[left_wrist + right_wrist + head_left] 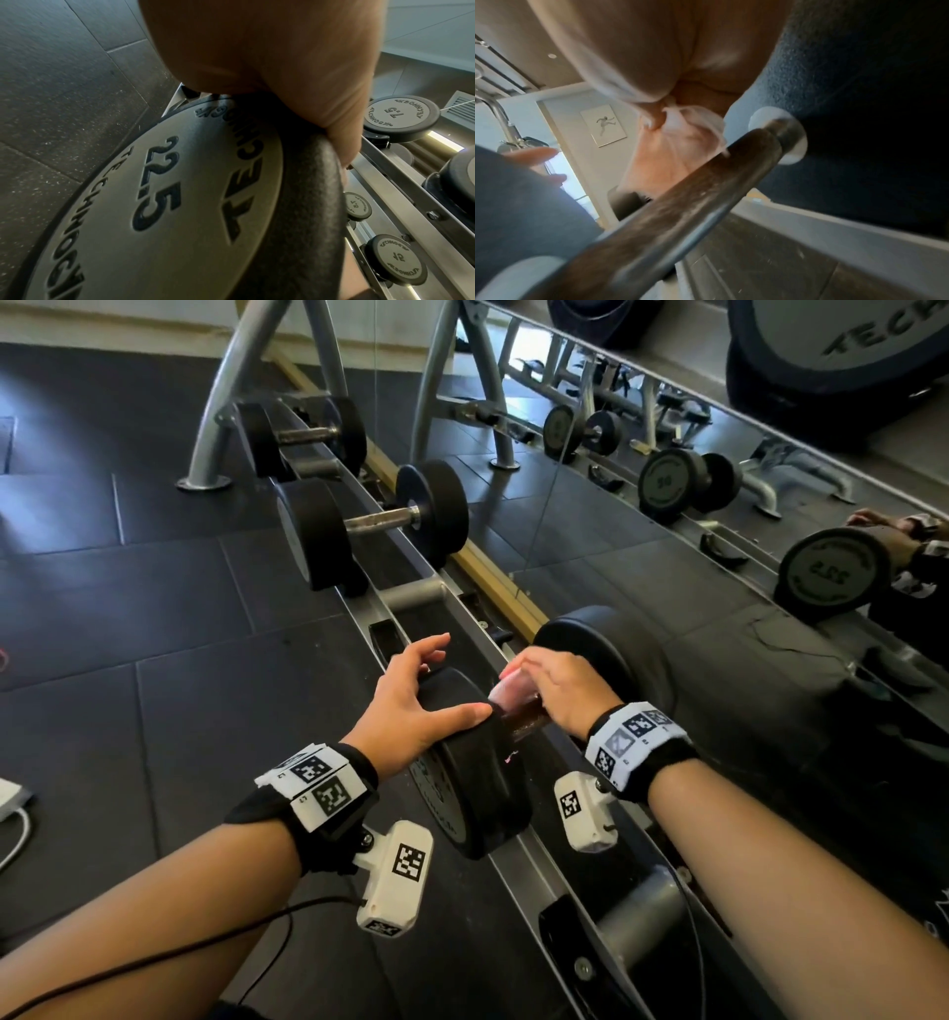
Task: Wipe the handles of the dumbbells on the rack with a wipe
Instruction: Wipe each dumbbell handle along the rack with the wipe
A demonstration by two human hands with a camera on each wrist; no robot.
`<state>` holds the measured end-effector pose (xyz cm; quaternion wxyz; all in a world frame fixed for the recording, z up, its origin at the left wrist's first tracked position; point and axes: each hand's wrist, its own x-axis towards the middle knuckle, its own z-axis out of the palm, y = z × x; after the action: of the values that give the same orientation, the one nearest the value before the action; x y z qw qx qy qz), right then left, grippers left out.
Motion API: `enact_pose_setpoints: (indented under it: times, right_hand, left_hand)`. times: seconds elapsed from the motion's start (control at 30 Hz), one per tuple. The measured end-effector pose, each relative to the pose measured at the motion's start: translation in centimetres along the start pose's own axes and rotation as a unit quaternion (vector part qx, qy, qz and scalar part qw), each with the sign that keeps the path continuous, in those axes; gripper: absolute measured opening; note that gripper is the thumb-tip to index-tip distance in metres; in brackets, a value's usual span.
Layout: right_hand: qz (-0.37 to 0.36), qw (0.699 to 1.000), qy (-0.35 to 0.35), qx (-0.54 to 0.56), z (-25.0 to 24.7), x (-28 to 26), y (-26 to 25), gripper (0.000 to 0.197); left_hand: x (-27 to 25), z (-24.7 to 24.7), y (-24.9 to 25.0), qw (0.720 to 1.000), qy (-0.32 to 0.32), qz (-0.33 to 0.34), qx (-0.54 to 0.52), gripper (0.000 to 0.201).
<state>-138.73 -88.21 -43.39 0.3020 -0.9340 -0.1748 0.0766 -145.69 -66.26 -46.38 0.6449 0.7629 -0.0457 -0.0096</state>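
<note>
Both forearms reached forward, each wrist banded. The left hand (411, 698) lay spread, fingers straight and thumb stretched out to the right. The right hand (560, 690) was curled palm-down, its fingers (518, 662) bunched in a grip.

Handle (518, 721) of near dumbbell (477, 793): short gap between its two black heads, taken up by right hand (557, 693) with wipe (506, 688). Left hand (411, 706) lies spread over the near head. Rack (380, 603) rail runs from lower right to upper left of the frame; open stretch with empty cradles between the near dumbbell and the next dumbbell (369, 526). Its bare handle is reachable from above. Mirror (667, 480) close behind the rack blocks the far side. Floor (154, 608) left of the rack is open.
</note>
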Motion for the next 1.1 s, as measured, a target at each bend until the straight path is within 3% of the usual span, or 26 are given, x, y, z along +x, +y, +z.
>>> enact_pose_setpoints:
  times: [0.07,0.2,0.33,0.43,0.53,0.63,0.73,0.8,1.0,1.07,1.1]
  right_hand:
    - [0.000,0.999,0.035,-0.037,0.0,0.2,0.4,0.021]
    - [-0.003,0.989,-0.064,-0.131,1.5,-0.6,0.4,0.017]
    - [-0.030,0.998,-0.055,-0.025,2.3,-1.7,-0.3,0.020]
    - [0.007,0.991,-0.081,0.105,1.5,-1.9,-1.1,0.020]
    - [0.026,0.989,-0.007,0.143,-0.3,-1.4,-1.0,0.024]
    - [0.016,0.992,0.101,0.071,-0.7,-1.5,-0.2,0.024]
    - [-0.024,0.994,0.034,-0.103,0.9,-2.7,0.8,0.019]
    - [-0.035,0.989,0.030,-0.143,1.8,-3.6,0.8,0.022]
    - [-0.015,0.996,-0.062,0.063,2.7,-3.8,-1.0,0.024]
    - [0.003,0.987,-0.041,0.157,1.7,-3.5,-1.2,0.019]
    - [0.007,0.987,0.006,0.160,1.1,-3.3,-1.0,0.018]
  left_hand:
    - [0.0,-0.1,-0.1,1.000,-0.002,-0.001,-0.001,0.092]
    - [0.1,0.0,0.0,1.000,-0.007,0.003,-0.001,0.094]
    - [0.2,0.1,-0.1,1.000,-0.006,0.006,-0.001,0.096]
    - [0.1,0.2,-0.2,1.000,0.003,0.006,-0.002,0.096]
    - [0.2,0.2,-0.3,1.000,-0.004,0.001,-0.005,0.095]
    - [0.3,0.1,-0.3,1.000,-0.006,0.000,-0.009,0.093]
    - [0.3,0.1,-0.3,1.000,-0.007,-0.002,-0.005,0.092]
    - [0.2,0.1,-0.2,1.000,-0.005,-0.003,0.002,0.093]
    - [0.2,0.3,-0.1,1.000,0.006,0.005,0.005,0.090]
    - [0.2,0.2,0.0,1.000,0.006,0.004,0.011,0.088]
    - [0.1,0.2,0.1,1.000,0.003,0.001,0.011,0.089]
